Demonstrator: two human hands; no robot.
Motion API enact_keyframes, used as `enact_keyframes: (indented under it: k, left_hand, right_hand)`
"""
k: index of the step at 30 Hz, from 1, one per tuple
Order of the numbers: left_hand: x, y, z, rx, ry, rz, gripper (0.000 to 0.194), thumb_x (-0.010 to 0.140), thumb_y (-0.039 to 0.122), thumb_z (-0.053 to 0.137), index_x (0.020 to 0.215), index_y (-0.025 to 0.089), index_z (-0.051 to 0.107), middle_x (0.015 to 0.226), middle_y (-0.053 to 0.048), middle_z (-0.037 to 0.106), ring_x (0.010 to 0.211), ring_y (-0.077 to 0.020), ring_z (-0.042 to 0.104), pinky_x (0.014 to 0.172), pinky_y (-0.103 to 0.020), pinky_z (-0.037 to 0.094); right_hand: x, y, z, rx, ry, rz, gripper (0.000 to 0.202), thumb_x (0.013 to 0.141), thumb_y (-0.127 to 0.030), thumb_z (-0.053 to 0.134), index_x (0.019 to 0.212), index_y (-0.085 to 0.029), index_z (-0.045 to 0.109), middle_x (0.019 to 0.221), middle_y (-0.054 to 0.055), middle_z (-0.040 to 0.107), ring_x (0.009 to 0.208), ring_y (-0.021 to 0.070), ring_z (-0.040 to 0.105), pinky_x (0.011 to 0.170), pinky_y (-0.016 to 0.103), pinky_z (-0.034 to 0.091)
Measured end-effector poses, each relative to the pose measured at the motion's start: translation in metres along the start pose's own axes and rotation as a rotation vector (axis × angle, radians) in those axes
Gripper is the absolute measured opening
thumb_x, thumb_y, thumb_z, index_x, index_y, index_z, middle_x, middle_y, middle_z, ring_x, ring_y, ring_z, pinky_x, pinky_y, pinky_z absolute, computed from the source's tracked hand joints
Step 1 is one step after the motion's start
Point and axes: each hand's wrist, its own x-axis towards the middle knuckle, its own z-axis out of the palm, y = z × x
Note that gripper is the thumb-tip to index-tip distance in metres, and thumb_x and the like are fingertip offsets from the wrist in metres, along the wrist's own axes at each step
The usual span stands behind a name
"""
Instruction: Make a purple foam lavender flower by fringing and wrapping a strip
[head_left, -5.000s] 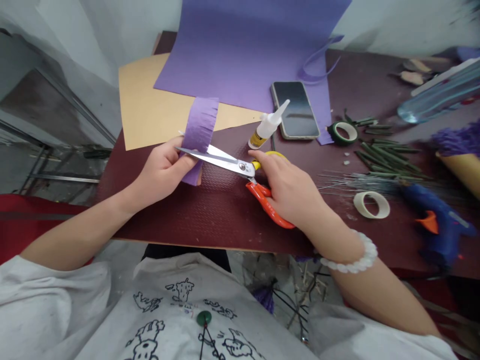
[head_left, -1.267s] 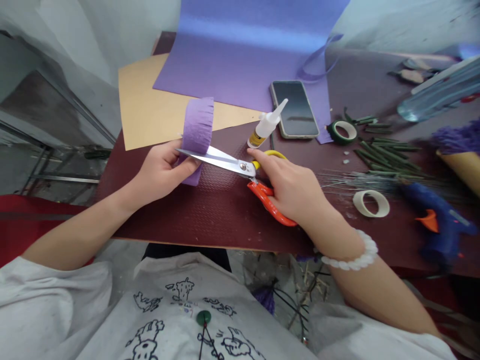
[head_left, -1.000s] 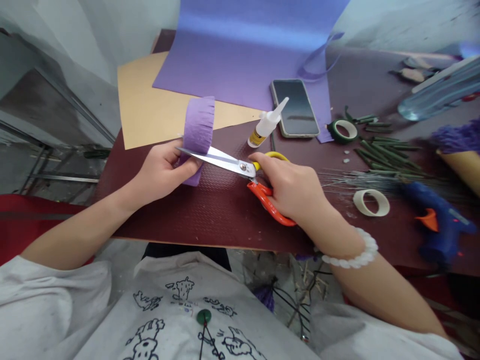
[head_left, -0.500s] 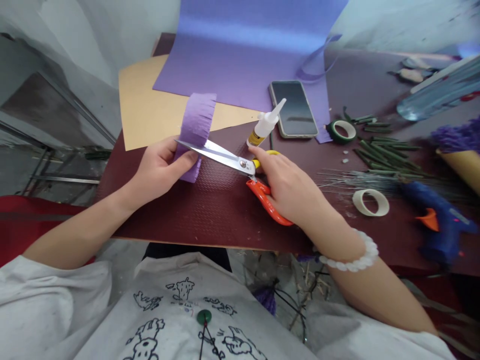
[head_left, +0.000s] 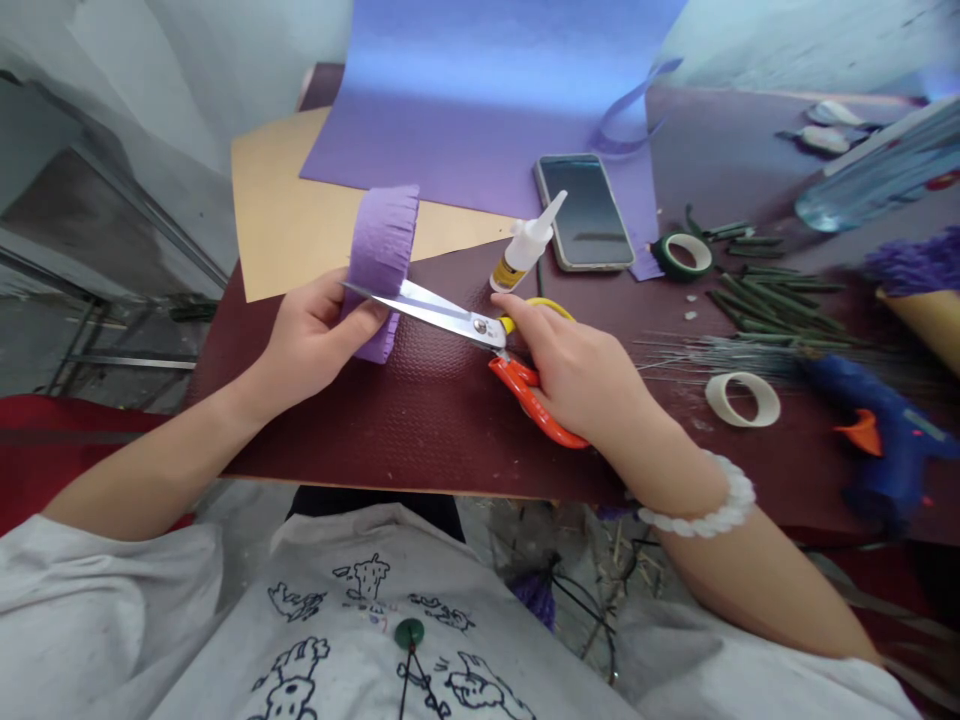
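Note:
A purple paper strip (head_left: 381,240) with a fringed right edge stands up from my left hand (head_left: 311,335), its lower end hanging below my thumb. My left thumb and fingers pinch the strip. The scissors (head_left: 450,314), with one yellow and one red handle, are in my right hand (head_left: 581,365). Their blades point left and lie across the strip at my left fingertips; the tips reach past its left side. A white glue bottle (head_left: 520,255) with a yellow label stands just beyond my right index finger.
A phone (head_left: 586,212), purple sheet (head_left: 465,130) and tan sheet (head_left: 277,200) lie behind. On the right are green tape (head_left: 682,257), white tape (head_left: 742,400), green stems (head_left: 772,305), wires and a blue glue gun (head_left: 885,440). The table's front edge (head_left: 420,490) is near my body.
My left hand and the strip have shifted slightly left. The scissors have moved a little left with them, still across the strip. The yellow handle shows slightly wider from the red one.

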Motion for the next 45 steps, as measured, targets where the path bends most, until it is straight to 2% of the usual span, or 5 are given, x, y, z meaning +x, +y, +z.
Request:
enact_keyframes:
  k: [13,24,28,35,45]
  left_hand:
    - [-0.002,0.005,0.002,0.057,-0.04,-0.157,0.015,0.08,0.029,0.062,0.083,0.015,0.067,0.077,-0.002,0.066,0.072,-0.0138,0.061,0.07,-0.026,0.051]
    - [-0.001,0.01,0.004,0.09,-0.05,-0.206,0.013,0.08,0.025,0.058,0.074,0.014,0.063,0.067,0.001,0.059,0.061,-0.0093,0.053,0.057,-0.021,0.045]
    - [-0.002,0.01,0.003,0.104,-0.041,-0.197,0.012,0.08,0.024,0.059,0.076,0.014,0.062,0.068,0.001,0.059,0.062,-0.0098,0.053,0.057,-0.021,0.044]
    - [-0.001,0.0,0.0,0.017,-0.02,-0.14,0.029,0.084,0.043,0.06,0.078,0.015,0.058,0.066,0.001,0.056,0.059,-0.0085,0.048,0.054,-0.021,0.042]
    - [-0.001,0.003,-0.001,0.013,0.058,-0.143,0.026,0.083,0.047,0.065,0.078,0.021,0.062,0.07,0.001,0.058,0.064,-0.0108,0.047,0.061,-0.026,0.043]
  right_hand:
    - [0.002,-0.001,-0.001,-0.036,-0.011,0.002,0.042,0.09,-0.033,0.039,0.124,-0.011,0.05,0.101,0.012,0.07,0.079,0.023,0.064,0.061,0.031,0.043]
    - [0.006,0.0,0.001,-0.122,-0.062,0.101,0.036,0.087,-0.036,0.041,0.11,-0.016,0.06,0.083,0.007,0.071,0.065,0.0203,0.061,0.049,0.029,0.026]
    - [0.004,0.0,-0.001,-0.085,-0.034,0.067,0.037,0.089,-0.037,0.04,0.112,-0.015,0.059,0.085,0.008,0.071,0.068,0.0216,0.062,0.051,0.03,0.031]
    - [0.002,0.0,-0.003,0.067,-0.007,0.0,0.047,0.09,-0.034,0.042,0.129,-0.008,0.047,0.102,0.014,0.067,0.096,0.0264,0.059,0.081,0.036,0.046]
    - [0.001,-0.002,-0.004,0.033,-0.036,0.031,0.045,0.089,-0.035,0.04,0.127,-0.011,0.048,0.097,0.012,0.068,0.092,0.0259,0.062,0.069,0.033,0.044]
